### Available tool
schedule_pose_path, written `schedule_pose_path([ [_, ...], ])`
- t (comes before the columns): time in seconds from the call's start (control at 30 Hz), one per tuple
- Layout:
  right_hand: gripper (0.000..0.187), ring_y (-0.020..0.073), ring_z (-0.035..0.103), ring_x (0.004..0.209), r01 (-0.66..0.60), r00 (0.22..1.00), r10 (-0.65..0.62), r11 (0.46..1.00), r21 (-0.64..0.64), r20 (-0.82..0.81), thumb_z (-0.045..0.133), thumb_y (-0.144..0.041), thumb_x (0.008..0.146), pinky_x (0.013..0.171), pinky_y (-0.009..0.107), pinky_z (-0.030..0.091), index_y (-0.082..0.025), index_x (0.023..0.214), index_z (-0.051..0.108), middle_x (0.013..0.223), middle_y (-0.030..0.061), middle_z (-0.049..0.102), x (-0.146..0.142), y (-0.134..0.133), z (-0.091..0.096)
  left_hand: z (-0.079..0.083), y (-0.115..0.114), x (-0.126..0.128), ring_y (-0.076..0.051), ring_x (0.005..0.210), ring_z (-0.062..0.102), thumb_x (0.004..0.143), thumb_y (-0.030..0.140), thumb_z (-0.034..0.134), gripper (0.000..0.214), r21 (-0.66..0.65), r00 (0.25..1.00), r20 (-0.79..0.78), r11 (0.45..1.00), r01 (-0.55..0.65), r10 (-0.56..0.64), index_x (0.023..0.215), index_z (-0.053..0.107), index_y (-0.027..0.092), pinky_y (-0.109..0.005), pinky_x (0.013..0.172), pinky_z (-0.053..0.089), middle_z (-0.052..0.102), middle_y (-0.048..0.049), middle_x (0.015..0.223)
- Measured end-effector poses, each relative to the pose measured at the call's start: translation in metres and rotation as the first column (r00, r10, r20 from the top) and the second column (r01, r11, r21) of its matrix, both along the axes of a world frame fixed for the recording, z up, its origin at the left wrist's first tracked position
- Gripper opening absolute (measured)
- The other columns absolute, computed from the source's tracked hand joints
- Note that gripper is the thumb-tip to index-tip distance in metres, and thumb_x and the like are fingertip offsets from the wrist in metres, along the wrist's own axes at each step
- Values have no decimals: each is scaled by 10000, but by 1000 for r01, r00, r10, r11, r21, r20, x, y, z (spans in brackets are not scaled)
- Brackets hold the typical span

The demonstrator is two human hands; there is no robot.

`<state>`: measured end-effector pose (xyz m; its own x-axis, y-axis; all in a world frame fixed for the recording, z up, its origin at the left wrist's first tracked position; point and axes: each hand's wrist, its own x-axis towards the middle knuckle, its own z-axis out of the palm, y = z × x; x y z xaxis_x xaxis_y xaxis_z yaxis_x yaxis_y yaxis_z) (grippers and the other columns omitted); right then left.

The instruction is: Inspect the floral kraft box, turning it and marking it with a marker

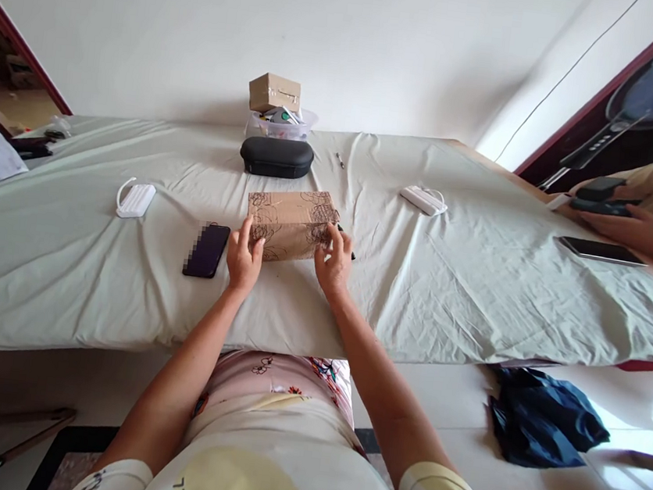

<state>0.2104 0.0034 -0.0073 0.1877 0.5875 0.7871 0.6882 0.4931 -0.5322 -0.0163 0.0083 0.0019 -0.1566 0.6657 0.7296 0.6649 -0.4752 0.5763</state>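
Note:
A brown cardboard box (pixel 291 229) with dark scribbled flower drawings lies on the cloth-covered table in front of me. My left hand (pixel 244 259) grips its left end, thumb on the near face and fingers at the side. At the opposite end, my right hand (pixel 334 264) holds the box with its fingers bent over the edge. A small dark object, partly hidden, pokes out beside the right hand; its kind cannot be made out. Just left of my left hand lies a dark smartphone (pixel 212 252).
Behind the box sits a black zip case (pixel 276 157), then a plastic tub (pixel 281 126) topped by a small carton (pixel 274 93). White power banks (pixel 137 200) (pixel 424 200) lie left and right. A pen (pixel 340 160) is farther back. Another person's hand (pixel 629 228) is at right, near a tablet (pixel 602 251).

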Motion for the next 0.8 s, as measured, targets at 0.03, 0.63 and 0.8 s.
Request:
schedule_pose_path([
  [0.03,572,208,599,1131,10,1000,-11,1000,-28,-28,525,-171,894,742,290,624,-247,1460,491,1267,124,541,-1,0,-5,-7,-1,0,-246,1071,642,1017,477,527,530,-29,1000,12,1000,-4,4,1468,505,199,-352,947,535,638,-140,1160],
  [0.63,360,245,624,884,89,995,-96,965,-246,-18,578,-267,847,846,427,558,-169,1192,609,948,103,667,12,7,-33,-31,7,-4,-253,1008,676,860,192,638,376,-286,998,51,958,-31,48,1230,575,172,-426,948,555,672,-122,1092],
  [0.8,441,190,613,818,-10,985,-5,996,-87,-171,560,-429,935,826,388,557,-185,1302,573,929,53,647,8,-7,-9,-18,1,-10,-232,981,670,991,424,505,434,8,990,135,999,-39,38,1321,560,147,-375,890,563,683,-158,1119],
])
